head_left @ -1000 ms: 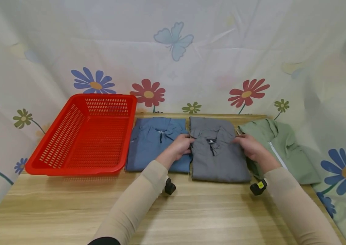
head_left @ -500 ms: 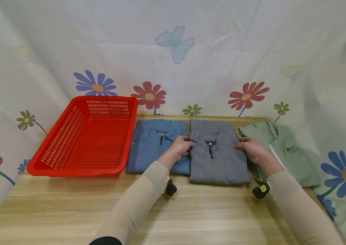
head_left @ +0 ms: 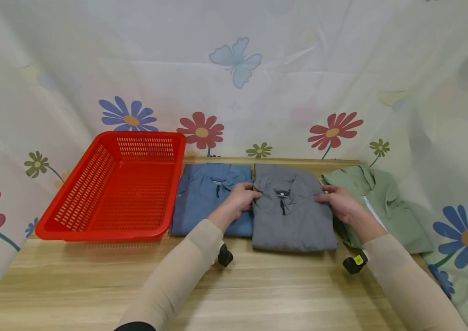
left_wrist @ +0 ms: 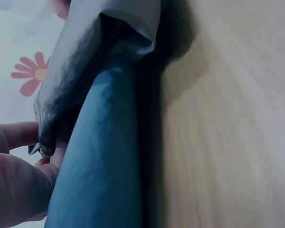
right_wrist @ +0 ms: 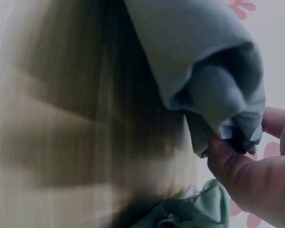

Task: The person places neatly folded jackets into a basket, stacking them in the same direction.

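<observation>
A folded grey jacket [head_left: 293,225] with a dark zipper pull at its collar is held by both hands at its sides. My left hand [head_left: 236,201] pinches its left edge, above the folded blue jacket [head_left: 201,204]. On the opposite side my right hand [head_left: 343,204] pinches the right edge, close to a green jacket [head_left: 395,216] with a white zipper. In the left wrist view the grey cloth [left_wrist: 76,66] stands just above the blue fold [left_wrist: 102,156]. The right wrist view has the grey jacket's side [right_wrist: 204,61] lifted off the table, with thumb and fingers on either face.
An empty red plastic basket [head_left: 105,233] with slotted walls stands left of the blue jacket. The wooden table [head_left: 283,294] extends in front of the garments. Behind it hangs a flower-printed curtain [head_left: 275,105]. A black wrist camera [head_left: 225,255] hangs below the left forearm.
The grey jacket has shifted slightly left with both hands on it, its left side now nearer over the blue jacket. The head view has tilted up a little.
</observation>
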### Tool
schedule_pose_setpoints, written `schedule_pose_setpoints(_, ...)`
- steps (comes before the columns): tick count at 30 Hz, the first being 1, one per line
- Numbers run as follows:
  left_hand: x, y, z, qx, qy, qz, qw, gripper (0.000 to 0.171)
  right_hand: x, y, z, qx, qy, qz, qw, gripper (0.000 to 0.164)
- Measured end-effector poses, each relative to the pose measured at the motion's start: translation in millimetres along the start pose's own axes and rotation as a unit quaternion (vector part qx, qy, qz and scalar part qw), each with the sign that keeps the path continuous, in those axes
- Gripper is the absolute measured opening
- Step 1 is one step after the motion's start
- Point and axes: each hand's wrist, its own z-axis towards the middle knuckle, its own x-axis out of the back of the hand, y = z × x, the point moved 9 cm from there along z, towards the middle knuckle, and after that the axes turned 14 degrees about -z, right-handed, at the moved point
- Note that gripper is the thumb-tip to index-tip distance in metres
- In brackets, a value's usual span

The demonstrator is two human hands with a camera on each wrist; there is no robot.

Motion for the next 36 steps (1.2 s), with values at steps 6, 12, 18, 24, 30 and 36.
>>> schedule_pose_setpoints(6,3.6,7.3,-6.0,0.000,0.006,0.002,1.0000,0.061,2,-11,-5,0.015,0.022,0.000,1.000,0.078)
schedule_pose_setpoints(12,5.3,21.1,-15.5,-0.008,-0.001,-0.006,0.9999,0.061,1,-23,-13,0.022,0.022,0.004,1.000,0.080)
schedule_pose_setpoints(18,8.0,36.9,-25.0,-0.024,-0.009,-0.006,0.9996,0.060,-1,-34,-18,0.022,0.026,0.014,0.999,0.081)
schedule_pose_setpoints(24,13.6,48.8,-36.0,-0.032,-0.005,0.003,0.9995,0.058,-8,-45,-21,0.030,-0.004,0.043,0.999,0.080)
schedule_pose_setpoints(30,21.7,55.4,-46.6,-0.033,-0.003,0.011,0.9994,0.054,-16,-56,-27,0.039,-0.017,0.047,0.998,0.079)
schedule_pose_setpoints(36,35.8,69.9,-60.0,-0.040,0.002,0.029,0.9988,0.052,-26,-74,-30,0.054,-0.015,0.052,0.997,0.074)
